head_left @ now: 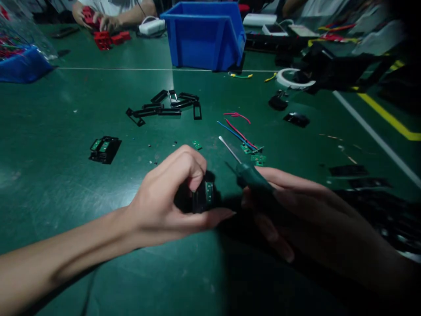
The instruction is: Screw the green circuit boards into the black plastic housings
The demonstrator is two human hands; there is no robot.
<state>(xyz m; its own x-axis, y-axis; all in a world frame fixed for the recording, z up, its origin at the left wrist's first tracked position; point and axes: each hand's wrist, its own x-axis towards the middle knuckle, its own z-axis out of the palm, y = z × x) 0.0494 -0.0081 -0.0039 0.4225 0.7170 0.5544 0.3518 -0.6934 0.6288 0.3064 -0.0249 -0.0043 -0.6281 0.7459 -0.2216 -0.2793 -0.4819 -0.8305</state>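
Observation:
My left hand (171, 193) curls around a small black housing (200, 197) with a green circuit board in it, low over the green table. A screwdriver (253, 175) with a dark green handle lies in my right hand (296, 210), its metal shaft pointing up and left, apart from the housing. Much of the right hand is in shadow. Just beyond the hands lie small green circuit boards (258, 159) with red and blue wires (237, 133). To the left sits a similar pair of black housings with green boards (104, 149).
Several black frames (169, 112) lie loosely mid-table. A blue bin (204, 39) stands at the back; a blue tray of wires (23, 66) is far left. Dark parts (388, 215) pile up at right, near a white tape roll (294, 78). Across the table, a person's hands (105, 22) hold red parts.

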